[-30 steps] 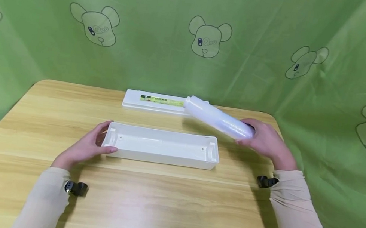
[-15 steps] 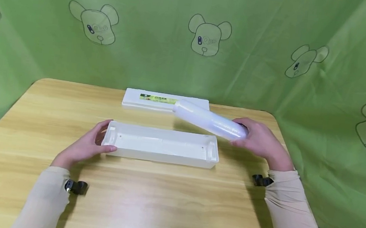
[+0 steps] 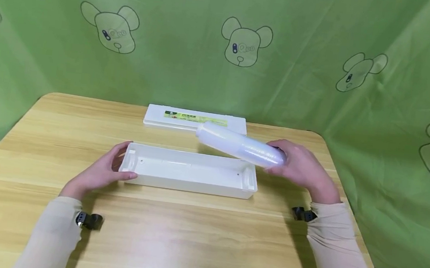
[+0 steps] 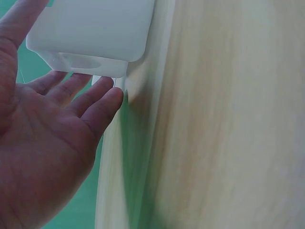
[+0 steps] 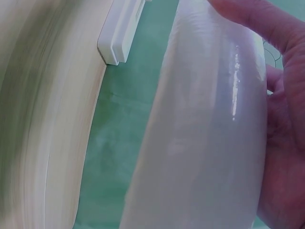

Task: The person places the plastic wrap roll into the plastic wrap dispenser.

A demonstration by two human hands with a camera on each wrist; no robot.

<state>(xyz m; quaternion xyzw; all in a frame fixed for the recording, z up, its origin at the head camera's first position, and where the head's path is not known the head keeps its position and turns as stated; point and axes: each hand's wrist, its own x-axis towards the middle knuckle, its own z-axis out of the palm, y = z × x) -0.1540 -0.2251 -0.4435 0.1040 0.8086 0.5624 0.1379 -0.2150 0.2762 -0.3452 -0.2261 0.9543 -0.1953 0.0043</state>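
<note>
A long white plastic box (image 3: 187,185) with an open top sits on the table, its inside bare. My left hand (image 3: 102,169) holds its left end, thumb along the front wall and fingers at the back; the left wrist view shows the box's end wall (image 4: 95,28) between them. In my right hand (image 3: 299,165) is a roll of cling film (image 3: 237,144), gripped by its right end. The roll hangs tilted above and behind the box, left end higher, overlapping its back right rim. The right wrist view has the thumb (image 5: 257,19) across the clear film.
Behind the box, near the table's far edge, lies a flat white lid (image 3: 157,114) with a yellow-green label. The wooden table (image 3: 187,237) runs up to a green curtain (image 3: 190,73) printed with bear heads.
My right hand has carried the roll left and slightly down, so its left end now sits lower, just in front of the lid. The left hand and the box stay in place.
</note>
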